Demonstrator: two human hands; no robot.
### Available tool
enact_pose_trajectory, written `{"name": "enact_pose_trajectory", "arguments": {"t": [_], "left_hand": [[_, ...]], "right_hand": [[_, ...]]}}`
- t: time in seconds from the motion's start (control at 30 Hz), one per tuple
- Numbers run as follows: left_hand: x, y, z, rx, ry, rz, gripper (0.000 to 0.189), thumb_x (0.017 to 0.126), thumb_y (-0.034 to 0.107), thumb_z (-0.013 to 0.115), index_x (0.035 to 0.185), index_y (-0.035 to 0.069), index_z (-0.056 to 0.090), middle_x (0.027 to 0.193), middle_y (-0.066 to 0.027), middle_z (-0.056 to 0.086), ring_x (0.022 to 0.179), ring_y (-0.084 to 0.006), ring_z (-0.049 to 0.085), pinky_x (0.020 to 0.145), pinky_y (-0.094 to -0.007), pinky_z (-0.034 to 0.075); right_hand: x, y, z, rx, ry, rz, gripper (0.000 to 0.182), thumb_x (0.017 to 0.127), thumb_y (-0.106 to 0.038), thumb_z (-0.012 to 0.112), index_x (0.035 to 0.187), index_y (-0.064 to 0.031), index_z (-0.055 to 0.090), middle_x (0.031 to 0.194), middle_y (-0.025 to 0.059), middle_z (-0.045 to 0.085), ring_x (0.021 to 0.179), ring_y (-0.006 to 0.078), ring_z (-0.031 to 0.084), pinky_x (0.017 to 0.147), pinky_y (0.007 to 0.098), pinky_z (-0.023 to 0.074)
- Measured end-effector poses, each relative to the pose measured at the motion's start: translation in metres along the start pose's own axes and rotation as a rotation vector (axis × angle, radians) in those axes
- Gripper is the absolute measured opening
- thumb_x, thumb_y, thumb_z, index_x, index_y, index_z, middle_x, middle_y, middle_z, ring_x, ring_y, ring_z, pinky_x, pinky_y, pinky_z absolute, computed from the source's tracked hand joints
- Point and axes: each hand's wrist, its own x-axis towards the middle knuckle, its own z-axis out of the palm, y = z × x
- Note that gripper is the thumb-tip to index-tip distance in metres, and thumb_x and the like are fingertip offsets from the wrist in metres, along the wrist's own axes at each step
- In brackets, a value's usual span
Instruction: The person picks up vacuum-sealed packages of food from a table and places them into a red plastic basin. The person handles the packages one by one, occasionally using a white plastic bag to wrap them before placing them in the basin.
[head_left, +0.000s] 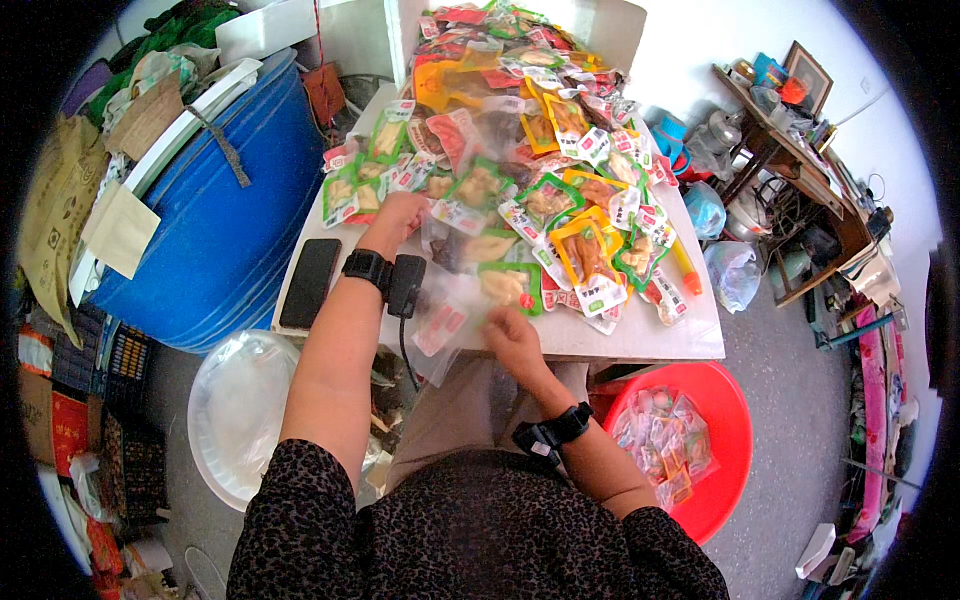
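Observation:
A clear plastic bag (439, 319) with sealed food packets showing in or through it lies across the front of the white table (675, 341). My left hand (401, 217) is closed on the upper left edge of the bag. Curled at its right side is my right hand (514, 337), touching the lower edge of a green-edged packet (506, 289); blur hides what its fingertips grip. Beyond both hands spreads a heap of sealed food packets (592, 251) with green, orange and red edges. Beside my left forearm lies a black phone (310, 283).
A large blue barrel (232, 202) stands left of the table. Below it is a white tub (225, 420) holding clear plastic. At my right sits a red basin (724, 480) with bagged packets (667, 442). A yellow-orange stick (685, 266) lies near the table's right edge.

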Motion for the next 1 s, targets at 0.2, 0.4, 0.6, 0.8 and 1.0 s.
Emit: {"name": "enact_pose_trajectory", "arguments": {"t": [0.2, 0.4, 0.6, 0.8, 1.0], "left_hand": [[-0.003, 0.01, 0.005, 0.046, 0.026, 0.111, 0.005, 0.064, 0.004, 0.049, 0.06, 0.001, 0.047, 0.05, -0.0043, 0.044, 0.042, -0.0135, 0.042, 0.037, -0.0275, 0.031], [-0.017, 0.039, 0.009, 0.291, 0.24, 0.485, 0.011, 0.068, 0.01, 0.046, 0.069, -0.001, 0.05, 0.061, -0.0074, 0.051, 0.057, -0.0178, 0.049, 0.052, -0.0294, 0.039], [-0.059, 0.072, 0.021, 0.368, 0.339, 0.83, 0.015, 0.074, 0.015, 0.046, 0.076, 0.001, 0.051, 0.07, -0.0079, 0.053, 0.065, -0.0172, 0.05, 0.06, -0.0276, 0.039], [-0.117, 0.048, 0.039, 0.444, 0.321, 1.021, 0.013, 0.078, 0.015, 0.046, 0.08, 0.003, 0.051, 0.072, -0.0071, 0.053, 0.066, -0.0153, 0.05, 0.062, -0.0278, 0.039], [-0.168, -0.043, 0.069, 0.694, 0.021, 1.292, 0.012, 0.074, 0.009, 0.045, 0.083, 0.003, 0.05, 0.083, -0.0131, 0.052, 0.077, -0.0309, 0.049, 0.067, -0.0382, 0.038]], "right_hand": [[-0.002, -0.005, -0.002, 0.06, -0.014, 0.022, 0.017, 0.072, -0.01, 0.051, 0.085, 0.0006, 0.048, 0.075, 0.0103, 0.05, 0.069, 0.0171, 0.049, 0.062, 0.0284, 0.04], [0.001, 0.005, 0.0, -0.067, -0.001, -0.079, 0.018, 0.072, -0.011, 0.052, 0.085, 0.0006, 0.049, 0.077, 0.0118, 0.051, 0.071, 0.0211, 0.05, 0.063, 0.0299, 0.0406], [0.0, 0.009, -0.001, -0.012, 0.0, -0.039, 0.017, 0.073, -0.012, 0.052, 0.085, 0.0005, 0.049, 0.078, 0.0105, 0.051, 0.07, 0.0193, 0.05, 0.063, 0.0284, 0.0408], [-0.005, -0.007, -0.007, 0.246, -0.038, 0.098, 0.017, 0.077, -0.008, 0.047, 0.094, -0.0034, 0.045, 0.082, 0.0024, 0.05, 0.072, 0.0103, 0.049, 0.062, 0.0223, 0.041], [-0.008, -0.033, -0.026, 0.16, -0.013, 0.003, 0.029, 0.082, -0.027, 0.039, 0.104, -0.0078, 0.04, 0.098, 0.0072, 0.049, 0.088, 0.0173, 0.05, 0.069, 0.0316, 0.0435]]}}
